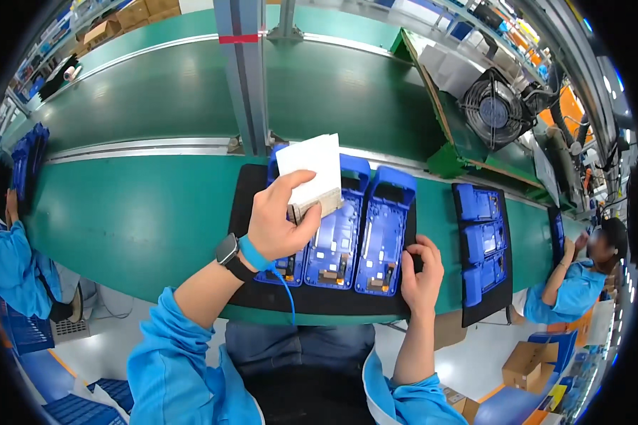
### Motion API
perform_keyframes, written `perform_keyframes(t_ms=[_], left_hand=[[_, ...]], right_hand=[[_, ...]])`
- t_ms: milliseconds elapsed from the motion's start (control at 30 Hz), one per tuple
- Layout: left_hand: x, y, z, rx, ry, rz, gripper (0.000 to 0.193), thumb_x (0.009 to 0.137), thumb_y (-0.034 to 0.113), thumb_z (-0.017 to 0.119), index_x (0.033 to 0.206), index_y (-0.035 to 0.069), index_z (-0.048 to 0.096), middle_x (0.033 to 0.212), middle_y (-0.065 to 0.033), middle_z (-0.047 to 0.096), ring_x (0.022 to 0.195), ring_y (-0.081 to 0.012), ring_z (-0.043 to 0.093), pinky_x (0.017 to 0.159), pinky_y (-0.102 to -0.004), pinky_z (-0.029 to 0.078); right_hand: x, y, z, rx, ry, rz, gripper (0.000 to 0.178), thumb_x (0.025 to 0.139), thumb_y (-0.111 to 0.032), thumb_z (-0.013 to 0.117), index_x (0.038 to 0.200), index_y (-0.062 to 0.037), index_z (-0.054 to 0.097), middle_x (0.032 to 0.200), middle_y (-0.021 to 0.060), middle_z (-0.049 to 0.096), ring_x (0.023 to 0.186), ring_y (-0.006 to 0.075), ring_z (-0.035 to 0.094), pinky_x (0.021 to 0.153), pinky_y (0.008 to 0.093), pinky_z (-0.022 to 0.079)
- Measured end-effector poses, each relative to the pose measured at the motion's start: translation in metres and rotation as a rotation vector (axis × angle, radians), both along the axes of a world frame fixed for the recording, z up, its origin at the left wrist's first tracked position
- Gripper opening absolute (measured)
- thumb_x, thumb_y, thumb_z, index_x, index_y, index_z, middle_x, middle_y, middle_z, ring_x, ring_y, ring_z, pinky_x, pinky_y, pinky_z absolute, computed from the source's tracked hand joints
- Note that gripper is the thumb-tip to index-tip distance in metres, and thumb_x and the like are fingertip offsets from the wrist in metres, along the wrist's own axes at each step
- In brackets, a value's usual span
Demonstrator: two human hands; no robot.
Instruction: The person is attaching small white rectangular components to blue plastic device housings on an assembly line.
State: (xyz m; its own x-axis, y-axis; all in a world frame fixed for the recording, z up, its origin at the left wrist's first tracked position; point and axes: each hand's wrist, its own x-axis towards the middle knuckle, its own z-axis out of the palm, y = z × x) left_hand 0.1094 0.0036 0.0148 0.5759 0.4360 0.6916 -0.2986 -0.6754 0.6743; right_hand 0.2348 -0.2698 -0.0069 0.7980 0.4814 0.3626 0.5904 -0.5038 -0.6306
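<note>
My left hand (280, 216), closed, grips a stack of white sheets (312, 161) between thumb and fingers. The stack's layered edge faces me. Below it, three blue plastic housings lie side by side on a black mat (244, 205). The left housing (285, 273) is largely hidden by my hand and the sheets. White pads and small circuit parts show in the middle housing (327, 248) and the right housing (381, 237). My right hand (422, 276) rests at the mat's right side, close to the right housing, fingers loosely curled and apart, holding nothing visible.
A metal post (241, 78) rises behind the mat. To the right, another black mat (488, 283) carries more blue housings, with a fan (493, 110) beyond. People in blue work at left (14, 262) and right (574, 283). A blue cord (288, 294) hangs from my left wristband.
</note>
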Motion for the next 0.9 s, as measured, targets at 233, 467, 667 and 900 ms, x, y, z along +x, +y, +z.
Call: perform_keyframes(t_ms=[233,467,667,900], left_hand=[[-0.018,-0.023,-0.006,-0.159,0.056,-0.032,0.045,0.080,0.005,0.071,0.123,0.000,0.057,0.098,-0.0214,0.070,0.087,-0.0345,0.074,0.075,-0.0382,0.058],[-0.020,-0.026,0.007,-0.102,0.307,-0.317,0.049,0.080,0.007,0.074,0.126,0.002,0.057,0.109,-0.0210,0.069,0.095,-0.0381,0.072,0.081,-0.0391,0.057],[-0.010,0.001,0.034,-0.031,0.418,-0.479,0.059,0.080,0.010,0.073,0.134,0.004,0.050,0.113,-0.0206,0.067,0.099,-0.0432,0.067,0.085,-0.0440,0.055],[-0.017,0.012,0.001,-0.266,0.267,-0.371,0.064,0.080,0.005,0.070,0.140,0.005,0.045,0.116,-0.0221,0.066,0.106,-0.0409,0.068,0.091,-0.0414,0.053]], right_hand=[[0.000,0.002,0.005,0.018,0.010,0.170,0.014,0.084,0.005,0.065,0.097,0.0014,0.065,0.119,0.0182,0.069,0.112,0.0316,0.062,0.099,0.0388,0.047],[0.010,-0.015,0.003,0.123,0.260,0.332,0.021,0.087,-0.001,0.064,0.107,0.0051,0.064,0.118,0.0180,0.070,0.122,0.0337,0.060,0.108,0.0438,0.043],[0.012,0.008,0.041,-0.041,0.366,0.542,0.028,0.087,-0.001,0.064,0.114,0.0061,0.065,0.122,0.0186,0.070,0.119,0.0316,0.064,0.103,0.0385,0.048],[0.001,0.078,0.062,0.123,0.128,0.567,0.023,0.080,0.012,0.065,0.101,0.0037,0.068,0.101,0.0134,0.068,0.080,0.0162,0.061,0.072,0.0273,0.049]])
